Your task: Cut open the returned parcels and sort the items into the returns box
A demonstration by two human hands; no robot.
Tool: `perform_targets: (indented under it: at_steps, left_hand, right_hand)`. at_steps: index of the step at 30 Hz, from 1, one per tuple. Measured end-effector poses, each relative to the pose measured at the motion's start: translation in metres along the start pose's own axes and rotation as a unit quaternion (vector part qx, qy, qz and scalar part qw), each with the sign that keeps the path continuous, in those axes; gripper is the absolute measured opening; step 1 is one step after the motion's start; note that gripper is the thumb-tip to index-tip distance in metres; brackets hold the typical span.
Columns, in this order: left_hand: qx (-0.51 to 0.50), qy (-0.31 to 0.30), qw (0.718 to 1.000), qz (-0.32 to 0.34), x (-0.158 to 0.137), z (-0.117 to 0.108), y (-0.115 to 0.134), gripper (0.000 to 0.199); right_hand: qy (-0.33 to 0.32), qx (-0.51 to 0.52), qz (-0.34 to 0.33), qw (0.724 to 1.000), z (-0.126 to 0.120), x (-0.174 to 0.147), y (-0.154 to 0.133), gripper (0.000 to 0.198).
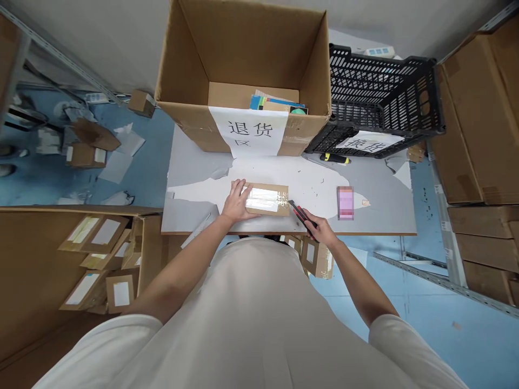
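Centrally, near the front edge of the grey-and-white rectangular table [385, 222], lies a small oblong brown cardboard parcel [265, 199] with a white label and clear tape. It looks light and fairly stiff, though its thin walls would probably dent under a hard squeeze and the tape may feel slick; its contents are hidden. The left end suits a hold, away from the taped right end, and there the left hand [236, 204] grasps it, fingers over the top. The right hand [322, 229] is wrapped around a slim red-and-black utility knife [299, 214], its tip by the parcel's right end; whether it touches, I cannot tell. The knife should be light and rigid, best held by its handle.

By size, I count 1 table; 2 large open brown cardboard boxes, 1 at lower left [24, 270] with at least 5 overlapping labelled parcels [121, 294] inside, 1 on the table [251, 48]; 1 black latticed plastic crate [365, 89]; 1 parcel in hand; 1 pink blurred rectangle [346, 203]; 1 black-and-yellow cutter [334, 158]; 1 red-and-black knife.
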State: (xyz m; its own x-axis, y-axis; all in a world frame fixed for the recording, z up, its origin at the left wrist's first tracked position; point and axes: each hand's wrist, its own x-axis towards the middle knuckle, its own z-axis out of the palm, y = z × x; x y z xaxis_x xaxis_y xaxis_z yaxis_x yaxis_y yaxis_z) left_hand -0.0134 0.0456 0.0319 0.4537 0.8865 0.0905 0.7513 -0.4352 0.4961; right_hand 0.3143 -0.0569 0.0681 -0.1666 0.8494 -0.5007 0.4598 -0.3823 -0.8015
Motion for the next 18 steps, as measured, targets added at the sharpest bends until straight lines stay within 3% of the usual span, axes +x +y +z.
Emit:
perform_targets:
  at_steps: [6,10,13,15,18]
  left_hand:
    - [-0.008,-0.004,1.000,0.001,0.000,-0.001,-0.002,0.107]
    - [0.002,0.019,0.999,-0.030,0.002,0.003,0.006,0.108]
    - [0.004,0.072,0.989,-0.131,0.003,0.010,0.025,0.111]
    - [-0.001,0.086,0.978,-0.191,-0.001,0.015,0.038,0.113]
    - [-0.018,0.059,0.974,-0.217,-0.013,0.020,0.050,0.100]
  right_hand:
    - [0.042,0.022,0.025,0.999,0.025,-0.029,0.016,0.063]
    - [0.122,0.091,0.051,0.987,0.035,-0.039,0.021,0.065]
    - [0.183,0.162,0.040,0.969,0.052,-0.026,0.014,0.062]
    - [0.187,0.203,0.025,0.961,0.068,-0.007,0.002,0.054]
    - [0.176,0.132,-0.013,0.975,0.091,0.026,-0.020,0.045]
